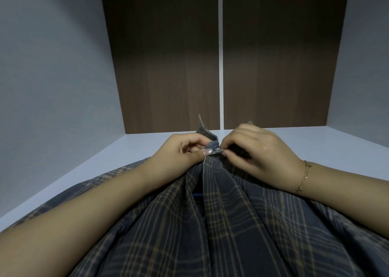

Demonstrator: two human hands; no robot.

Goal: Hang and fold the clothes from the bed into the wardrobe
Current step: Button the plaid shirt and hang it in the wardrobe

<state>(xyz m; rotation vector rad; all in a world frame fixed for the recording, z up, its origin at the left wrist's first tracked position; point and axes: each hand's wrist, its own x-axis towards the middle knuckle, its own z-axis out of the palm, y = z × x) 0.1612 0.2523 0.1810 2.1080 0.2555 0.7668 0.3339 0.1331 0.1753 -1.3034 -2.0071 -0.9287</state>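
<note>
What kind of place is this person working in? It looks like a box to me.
Most likely the inside of a wardrobe or closet compartment: pale side walls, a dark wood-grain back panel and a flat white shelf, on which a plaid shirt lies.

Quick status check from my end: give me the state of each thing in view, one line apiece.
Plaid shirt: spread across the lower view, front edges drawn together at the collar, not folded.
Left hand: pinches the left collar edge.
Right hand: pinches the right collar edge, at the top button.
Blue hanger: only a sliver shows in the shirt opening.
Bracelet: on the right wrist.
Wardrobe shelf: pale, shirt in front of it.
</note>
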